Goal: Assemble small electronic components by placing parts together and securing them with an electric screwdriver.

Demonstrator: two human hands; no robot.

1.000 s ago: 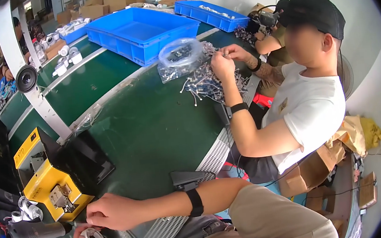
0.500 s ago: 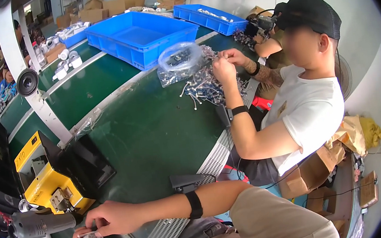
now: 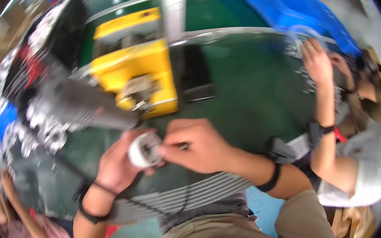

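Observation:
My left hand (image 3: 114, 167) is closed round a white round plastic housing (image 3: 139, 157), whose hollow side with darker parts inside faces right. My right hand (image 3: 198, 145) is at the housing's right edge, its thumb and fingers pinched together. Whatever sits in that pinch, if anything, is too blurred to make out. Just beyond my left hand a grey barrel-shaped power tool (image 3: 83, 103) points toward the hands. Farther off is a yellow box-like fixture (image 3: 133, 73) with a metal clamp (image 3: 139, 93) on its near face.
A black panel (image 3: 195, 74) stands right of the fixture on the green worktop (image 3: 243, 89). White parts (image 3: 44, 131) lie heaped at left. A co-worker's hands (image 3: 318, 64) are beside a clear bag at far right, near a blue crate (image 3: 291, 13). Another person's arms (image 3: 19, 204) show at left.
My view has swung left, so the fixture and both hands are nearer the middle. The white housing is now raised in my left hand, with the right hand against its right side.

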